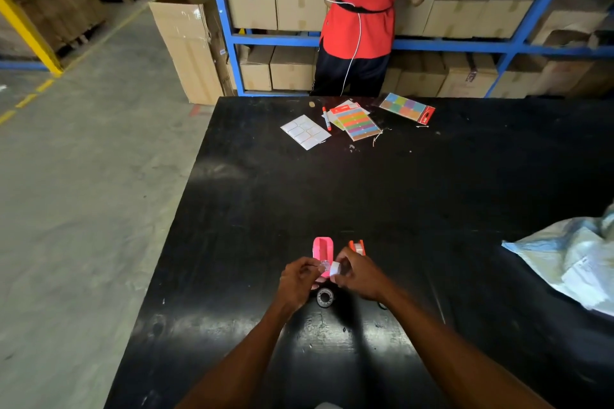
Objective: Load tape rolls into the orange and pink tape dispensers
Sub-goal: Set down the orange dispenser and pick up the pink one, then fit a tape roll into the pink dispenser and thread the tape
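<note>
While my right hand (357, 274) pinches a small white tape roll (334, 268), my left hand (299, 279) has its fingers closed on a clear, shiny bit at the roll's edge. Just behind stands the open pink dispenser (322, 251), a smooth plastic trough, and the orange dispenser (358, 247) beside it. Another glossy roll (325, 297) lies flat below my hands. Around them the black table (432, 196) offers wide bare room.

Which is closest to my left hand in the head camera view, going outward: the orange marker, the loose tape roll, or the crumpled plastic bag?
From the left hand:
1. Loose tape roll, on the table just below the hand, toward you.
2. Orange marker, far across the table near the sticker sheets.
3. Crumpled plastic bag, at the table's right edge.
</note>
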Available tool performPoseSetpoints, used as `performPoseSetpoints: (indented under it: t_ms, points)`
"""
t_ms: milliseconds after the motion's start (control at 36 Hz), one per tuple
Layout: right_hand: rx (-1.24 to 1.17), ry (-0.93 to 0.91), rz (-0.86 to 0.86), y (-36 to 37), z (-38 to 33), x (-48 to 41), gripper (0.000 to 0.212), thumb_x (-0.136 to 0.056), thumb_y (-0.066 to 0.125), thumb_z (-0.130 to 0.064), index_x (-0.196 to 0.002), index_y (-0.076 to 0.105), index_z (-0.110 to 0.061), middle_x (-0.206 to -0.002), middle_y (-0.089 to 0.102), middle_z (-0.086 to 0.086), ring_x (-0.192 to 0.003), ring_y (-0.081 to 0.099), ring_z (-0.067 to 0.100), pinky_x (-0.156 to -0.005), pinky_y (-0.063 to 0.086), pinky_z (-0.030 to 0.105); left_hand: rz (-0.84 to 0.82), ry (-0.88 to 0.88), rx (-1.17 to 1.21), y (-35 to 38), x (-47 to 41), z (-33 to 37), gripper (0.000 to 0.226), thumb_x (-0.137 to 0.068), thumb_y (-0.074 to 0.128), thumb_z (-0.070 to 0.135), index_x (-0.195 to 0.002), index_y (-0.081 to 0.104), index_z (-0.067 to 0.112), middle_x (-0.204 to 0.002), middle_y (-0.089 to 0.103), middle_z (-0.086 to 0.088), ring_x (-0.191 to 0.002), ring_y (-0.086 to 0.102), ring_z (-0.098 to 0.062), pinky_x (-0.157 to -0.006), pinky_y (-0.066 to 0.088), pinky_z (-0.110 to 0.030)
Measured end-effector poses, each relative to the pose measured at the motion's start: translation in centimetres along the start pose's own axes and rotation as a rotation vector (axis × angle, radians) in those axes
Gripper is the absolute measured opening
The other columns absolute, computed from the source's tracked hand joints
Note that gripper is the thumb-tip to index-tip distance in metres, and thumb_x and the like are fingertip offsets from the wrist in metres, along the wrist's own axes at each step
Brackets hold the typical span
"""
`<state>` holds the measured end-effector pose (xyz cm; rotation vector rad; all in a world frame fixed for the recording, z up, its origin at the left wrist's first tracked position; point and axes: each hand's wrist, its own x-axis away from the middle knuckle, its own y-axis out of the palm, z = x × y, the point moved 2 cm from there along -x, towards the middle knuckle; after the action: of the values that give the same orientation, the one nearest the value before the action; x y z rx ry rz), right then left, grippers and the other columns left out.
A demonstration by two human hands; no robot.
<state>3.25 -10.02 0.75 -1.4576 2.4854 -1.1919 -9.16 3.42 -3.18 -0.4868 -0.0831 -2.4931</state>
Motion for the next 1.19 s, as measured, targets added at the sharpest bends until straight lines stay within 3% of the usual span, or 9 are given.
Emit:
performPoseSetpoints:
  t_ms: [194,278,472,611,667,750,833,1083,1194]
  points:
    - [0.086,0.042,-0.039,1.6,2.0,1.3,0.02,-0.08,0.069,-0.032,-0.091,0.054,-0.026,-0.089,0.063,-0.006,-0.082,0.06,0.017,-0.073,0.051,0.035,0.007,-0.044,0.005,-0.2,0.0,-0.6,0.006,-0.088,0.074,0.014,-0.091,0.071,0.009,-0.087,0.078,-0.012,-0.078,0.075,-0.024,-0.069,0.061,-0.031]
    - [0.13,0.083,-0.061,2.5,3.0,1.9,0.022,-0.082,0.072,-0.029,-0.094,0.054,-0.025,-0.093,0.061,-0.005,-0.084,0.058,0.016,-0.067,0.045,0.027,0.008,-0.071,-0.006,-0.1,-0.3,-1.3,0.008,-0.088,0.074,0.014,-0.092,0.071,0.008,-0.089,0.076,-0.017,-0.077,0.073,-0.023,-0.069,0.061,-0.031]
    - [0.315,0.133,-0.069,4.5,5.1,2.4,0.031,-0.089,0.062,-0.03,-0.115,0.049,-0.02,-0.125,0.052,0.007,-0.101,0.061,0.027,-0.077,0.046,0.03,0.011,-0.128,-0.019,0.2,-0.9,-2.0,0.01,-0.088,0.072,0.011,-0.094,0.07,0.004,-0.093,0.074,-0.023,-0.076,0.072,-0.023,-0.079,0.061,-0.041]
    - [0.404,0.15,-0.12,5.2,5.9,2.1,0.044,-0.086,0.065,-0.028,-0.123,0.042,-0.022,-0.133,0.046,0.01,-0.101,0.062,0.032,-0.083,0.054,0.039,0.011,-0.162,0.006,0.3,-1.1,-1.8,0.02,-0.09,0.072,0.012,-0.102,0.066,-0.004,-0.085,0.074,-0.01,-0.068,0.071,-0.013,-0.063,0.059,-0.025]
    - [0.413,0.148,-0.127,5.4,6.1,1.8,0.044,-0.085,0.066,-0.029,-0.122,0.041,-0.023,-0.135,0.045,0.009,-0.1,0.063,0.031,-0.083,0.054,0.04,0.018,-0.179,0.019,0.2,-1.3,-1.8,0.02,-0.091,0.071,0.012,-0.102,0.066,-0.003,-0.083,0.073,-0.009,-0.068,0.07,-0.015,-0.062,0.058,-0.025]
    - [0.445,0.145,-0.123,5.5,5.9,1.2,0.057,-0.078,0.073,-0.045,-0.121,0.043,-0.023,-0.133,0.045,0.007,-0.105,0.059,0.028,-0.087,0.052,0.038,0.024,-0.205,0.053,0.1,-1.6,-1.9,0.015,-0.092,0.068,0.01,-0.102,0.065,-0.002,-0.082,0.071,-0.012,-0.07,0.067,-0.022,-0.062,0.054,-0.03]
    - [0.525,0.095,-0.075,5.9,5.1,0.4,0.067,-0.077,0.067,-0.061,-0.127,0.043,-0.022,-0.133,0.046,0.007,-0.113,0.054,0.027,-0.092,0.047,0.04,0.025,-0.224,0.072,0.1,-2.0,-2.4,0.002,-0.093,0.066,0.006,-0.095,0.065,0.005,-0.078,0.068,-0.014,-0.063,0.064,-0.018,-0.062,0.052,-0.029]
    - [0.577,0.018,-0.11,8.3,3.9,-1.6,0.074,-0.085,0.061,-0.052,-0.144,0.033,-0.017,-0.138,0.045,0.009,-0.125,0.047,0.028,-0.101,0.038,0.044,0.03,-0.249,0.071,0.3,-2.6,-3.4,0.001,-0.092,0.069,0.011,-0.092,0.068,0.011,-0.078,0.075,-0.01,-0.072,0.071,-0.024,-0.073,0.058,-0.037]
    - [0.595,0.014,-0.112,8.7,4.3,-1.8,0.062,-0.092,0.053,-0.042,-0.145,0.033,-0.017,-0.142,0.043,0.01,-0.127,0.046,0.028,-0.104,0.035,0.044,0.031,-0.253,0.052,0.1,-2.8,-3.6,0.006,-0.092,0.069,0.017,-0.096,0.069,0.013,-0.089,0.077,-0.015,-0.083,0.075,-0.03,-0.08,0.06,-0.041]
